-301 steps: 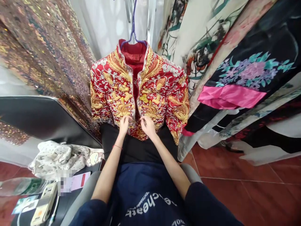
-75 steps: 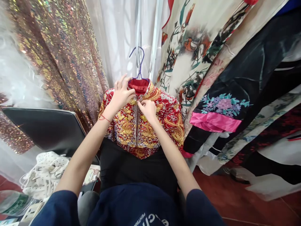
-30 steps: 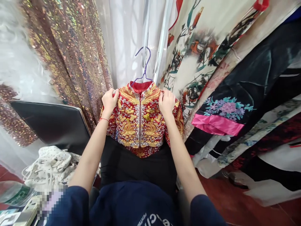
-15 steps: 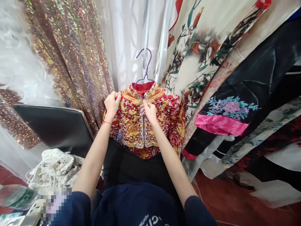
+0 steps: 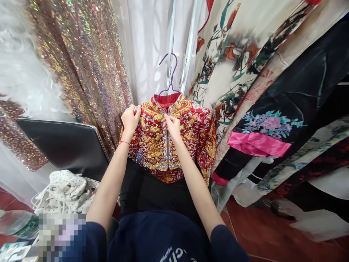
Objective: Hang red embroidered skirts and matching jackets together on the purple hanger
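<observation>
A red jacket (image 5: 154, 145) with dense gold and silver embroidery lies across my black-clad lap, on a purple hanger (image 5: 173, 72) whose hook points up and left. My left hand (image 5: 130, 122) is closed on the jacket's shoulder at the left, thumb on top of the cloth. At the front, just below the stand collar, my right hand (image 5: 172, 126) pinches the jacket near the top of the centre closure. Its fingertips partly hide what lies between them, so a zip pull or the cloth edge cannot be told apart. Below that hand the closure runs straight down.
Sequinned cloth (image 5: 84, 54) and a black padded chair back (image 5: 65, 147) stand to the left. White dotted fabric (image 5: 64, 193) and a plastic bottle (image 5: 20, 223) lie lower left. Printed garments and a black one with pink trim (image 5: 259, 143) hang at the right.
The view has shifted slightly. My right hand has edged a little left against the jacket front, still pinched. My left hand keeps its hold on the shoulder.
</observation>
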Action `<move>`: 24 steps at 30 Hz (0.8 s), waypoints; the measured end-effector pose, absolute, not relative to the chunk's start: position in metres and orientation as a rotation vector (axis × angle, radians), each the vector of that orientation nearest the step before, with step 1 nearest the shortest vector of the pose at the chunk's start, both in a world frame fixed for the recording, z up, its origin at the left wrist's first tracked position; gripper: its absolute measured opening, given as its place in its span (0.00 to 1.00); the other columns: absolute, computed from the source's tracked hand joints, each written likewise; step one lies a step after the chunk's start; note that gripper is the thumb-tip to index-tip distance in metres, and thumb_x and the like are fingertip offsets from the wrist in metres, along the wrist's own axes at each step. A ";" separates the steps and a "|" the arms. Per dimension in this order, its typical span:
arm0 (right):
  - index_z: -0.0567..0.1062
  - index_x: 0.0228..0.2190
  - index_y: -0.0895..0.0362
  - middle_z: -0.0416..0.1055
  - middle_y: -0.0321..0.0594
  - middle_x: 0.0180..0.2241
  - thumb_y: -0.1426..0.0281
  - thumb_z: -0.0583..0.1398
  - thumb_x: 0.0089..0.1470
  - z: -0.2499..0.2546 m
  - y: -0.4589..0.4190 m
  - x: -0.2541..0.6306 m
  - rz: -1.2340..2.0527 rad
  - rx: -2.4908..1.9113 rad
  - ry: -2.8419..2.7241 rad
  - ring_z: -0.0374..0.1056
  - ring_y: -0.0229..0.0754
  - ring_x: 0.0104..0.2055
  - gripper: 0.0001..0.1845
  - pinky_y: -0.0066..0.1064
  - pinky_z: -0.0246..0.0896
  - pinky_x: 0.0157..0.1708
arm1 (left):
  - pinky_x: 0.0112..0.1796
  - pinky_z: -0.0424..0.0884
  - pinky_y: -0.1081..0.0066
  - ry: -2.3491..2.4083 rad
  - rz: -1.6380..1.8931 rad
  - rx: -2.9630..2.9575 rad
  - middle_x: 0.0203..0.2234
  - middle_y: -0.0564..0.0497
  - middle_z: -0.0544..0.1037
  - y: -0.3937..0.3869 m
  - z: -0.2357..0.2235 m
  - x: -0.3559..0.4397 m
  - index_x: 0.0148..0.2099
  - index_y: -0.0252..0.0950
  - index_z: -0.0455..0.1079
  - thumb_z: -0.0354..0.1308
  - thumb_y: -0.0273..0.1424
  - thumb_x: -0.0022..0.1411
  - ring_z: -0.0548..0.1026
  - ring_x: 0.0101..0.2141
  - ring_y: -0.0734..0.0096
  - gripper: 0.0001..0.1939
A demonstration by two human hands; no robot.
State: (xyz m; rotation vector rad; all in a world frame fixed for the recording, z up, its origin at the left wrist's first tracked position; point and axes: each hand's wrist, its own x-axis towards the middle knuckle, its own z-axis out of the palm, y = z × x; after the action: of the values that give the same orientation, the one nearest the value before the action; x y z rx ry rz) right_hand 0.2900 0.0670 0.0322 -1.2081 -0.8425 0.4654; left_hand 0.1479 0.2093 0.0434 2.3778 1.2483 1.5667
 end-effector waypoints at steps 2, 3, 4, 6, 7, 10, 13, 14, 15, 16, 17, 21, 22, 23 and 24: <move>0.69 0.18 0.57 0.64 0.27 0.13 0.65 0.58 0.63 0.037 0.066 0.289 0.539 -1.162 -0.821 0.59 0.28 0.14 0.21 0.20 0.57 0.19 | 0.30 0.49 0.68 1.255 1.563 2.380 0.25 0.50 0.69 0.209 0.043 0.148 0.29 0.40 0.53 0.50 0.40 0.72 0.66 0.28 0.68 0.19; 0.68 0.18 0.57 0.63 0.27 0.12 0.67 0.57 0.63 0.039 0.065 0.289 0.565 -1.158 -0.808 0.58 0.27 0.13 0.22 0.19 0.56 0.18 | 0.30 0.49 0.68 1.257 1.561 2.383 0.25 0.50 0.69 0.208 0.044 0.148 0.29 0.40 0.53 0.50 0.40 0.72 0.67 0.28 0.67 0.19; 0.67 0.17 0.56 0.62 0.27 0.12 0.69 0.57 0.63 0.042 0.064 0.289 0.584 -1.164 -0.798 0.57 0.27 0.13 0.22 0.19 0.55 0.17 | 0.31 0.49 0.68 1.258 1.559 2.386 0.25 0.50 0.70 0.209 0.043 0.148 0.29 0.40 0.53 0.50 0.40 0.72 0.67 0.28 0.67 0.18; 0.66 0.16 0.56 0.61 0.27 0.11 0.72 0.55 0.63 0.045 0.063 0.289 0.600 -1.186 -0.788 0.56 0.28 0.12 0.23 0.19 0.53 0.16 | 0.31 0.50 0.68 1.265 1.559 2.387 0.25 0.49 0.71 0.209 0.043 0.148 0.29 0.40 0.54 0.50 0.40 0.72 0.67 0.29 0.67 0.18; 0.66 0.16 0.56 0.61 0.27 0.10 0.73 0.55 0.63 0.045 0.063 0.289 0.601 -1.195 -0.788 0.56 0.28 0.12 0.23 0.19 0.52 0.15 | 0.31 0.51 0.68 1.271 1.561 2.385 0.26 0.49 0.71 0.210 0.043 0.149 0.29 0.39 0.55 0.49 0.40 0.72 0.68 0.29 0.67 0.18; 0.65 0.16 0.56 0.61 0.27 0.10 0.72 0.54 0.63 0.039 0.065 0.288 0.589 -1.208 -0.784 0.56 0.28 0.12 0.23 0.20 0.52 0.15 | 0.32 0.52 0.69 1.273 1.574 2.380 0.26 0.49 0.72 0.211 0.041 0.150 0.30 0.39 0.57 0.49 0.41 0.72 0.68 0.30 0.67 0.18; 0.65 0.17 0.56 0.60 0.27 0.11 0.68 0.53 0.64 0.022 0.070 0.287 0.602 -1.216 -0.758 0.55 0.28 0.12 0.23 0.20 0.52 0.16 | 0.33 0.53 0.69 1.277 1.582 2.363 0.27 0.48 0.72 0.212 0.039 0.151 0.31 0.38 0.59 0.49 0.41 0.72 0.69 0.31 0.67 0.18; 0.65 0.17 0.56 0.60 0.27 0.11 0.67 0.52 0.65 0.013 0.072 0.287 0.616 -1.220 -0.747 0.54 0.28 0.12 0.23 0.20 0.52 0.16 | 0.33 0.54 0.69 1.284 1.577 2.356 0.28 0.48 0.72 0.212 0.039 0.152 0.31 0.38 0.60 0.49 0.41 0.72 0.70 0.32 0.66 0.17; 0.65 0.17 0.55 0.60 0.27 0.12 0.67 0.52 0.64 0.004 0.073 0.287 0.632 -1.225 -0.736 0.55 0.28 0.13 0.23 0.21 0.53 0.16 | 0.34 0.55 0.69 1.295 1.572 2.349 0.28 0.48 0.73 0.212 0.038 0.152 0.32 0.38 0.61 0.49 0.42 0.72 0.71 0.32 0.65 0.17; 0.65 0.17 0.55 0.61 0.28 0.12 0.67 0.52 0.64 -0.007 0.073 0.287 0.649 -1.231 -0.725 0.55 0.29 0.13 0.23 0.21 0.53 0.16 | 0.35 0.56 0.69 1.304 1.567 2.345 0.29 0.47 0.73 0.213 0.038 0.152 0.32 0.38 0.62 0.49 0.42 0.72 0.71 0.33 0.64 0.17; 0.65 0.17 0.55 0.61 0.28 0.12 0.67 0.52 0.63 -0.018 0.072 0.286 0.665 -1.239 -0.713 0.56 0.29 0.13 0.22 0.22 0.53 0.16 | 0.36 0.58 0.69 1.311 1.565 2.343 0.30 0.47 0.74 0.214 0.037 0.153 0.33 0.37 0.64 0.49 0.42 0.72 0.72 0.34 0.63 0.17; 0.65 0.17 0.55 0.61 0.30 0.11 0.64 0.53 0.62 -0.067 0.063 0.283 0.722 -1.281 -0.643 0.57 0.31 0.13 0.22 0.24 0.53 0.16 | 0.42 0.63 0.68 1.249 1.602 2.344 0.35 0.45 0.76 0.216 0.035 0.153 0.39 0.36 0.69 0.47 0.44 0.73 0.74 0.40 0.60 0.18; 0.66 0.17 0.55 0.61 0.30 0.11 0.63 0.53 0.61 -0.078 0.060 0.282 0.732 -1.290 -0.626 0.57 0.32 0.14 0.22 0.24 0.53 0.16 | 0.44 0.64 0.67 1.217 1.623 2.344 0.37 0.44 0.77 0.215 0.034 0.153 0.41 0.36 0.69 0.46 0.43 0.73 0.74 0.42 0.60 0.18; 0.66 0.17 0.55 0.62 0.30 0.12 0.62 0.53 0.61 -0.088 0.057 0.281 0.741 -1.297 -0.611 0.57 0.32 0.14 0.22 0.24 0.54 0.17 | 0.47 0.64 0.65 1.187 1.648 2.338 0.39 0.43 0.77 0.212 0.033 0.154 0.43 0.35 0.70 0.46 0.43 0.73 0.74 0.44 0.59 0.19; 0.66 0.17 0.55 0.62 0.30 0.12 0.61 0.53 0.60 -0.098 0.054 0.280 0.750 -1.306 -0.597 0.57 0.32 0.14 0.22 0.24 0.54 0.17 | 0.50 0.64 0.64 1.160 1.677 2.328 0.42 0.41 0.77 0.208 0.031 0.155 0.47 0.35 0.70 0.46 0.43 0.73 0.73 0.47 0.57 0.19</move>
State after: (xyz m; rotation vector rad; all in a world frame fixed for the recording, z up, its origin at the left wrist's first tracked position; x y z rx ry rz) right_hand 0.2801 0.0541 -0.0978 -1.3059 -0.5975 0.7498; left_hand 0.1555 0.2082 0.0310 2.3275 1.1601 1.6768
